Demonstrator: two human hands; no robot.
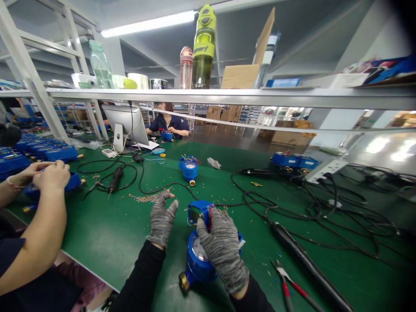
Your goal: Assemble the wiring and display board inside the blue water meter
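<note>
A blue water meter (pixel 196 264) with a brass threaded end stands at the table's front, its dial partly behind my right hand. My right hand (pixel 222 247), in a grey knit glove with bare fingertips, is closed on the meter's blue housing (pixel 195 210). That housing is tilted up above the dial, and red and black wires run beside the fingers. To the left, my left hand (pixel 163 219) is raised over the green table, gloved alike, thumb and fingers apart and holding nothing. Small screws (pixel 144 198) lie scattered just beyond it.
Another blue meter (pixel 189 169) stands farther back. Red-handled pliers (pixel 287 281), a black electric screwdriver (pixel 302 260) and tangled cables (pixel 312 212) lie at right. A co-worker's hands (pixel 52 173) work on a meter at left; another person sits across the table. A shelf (pixel 208 96) spans overhead.
</note>
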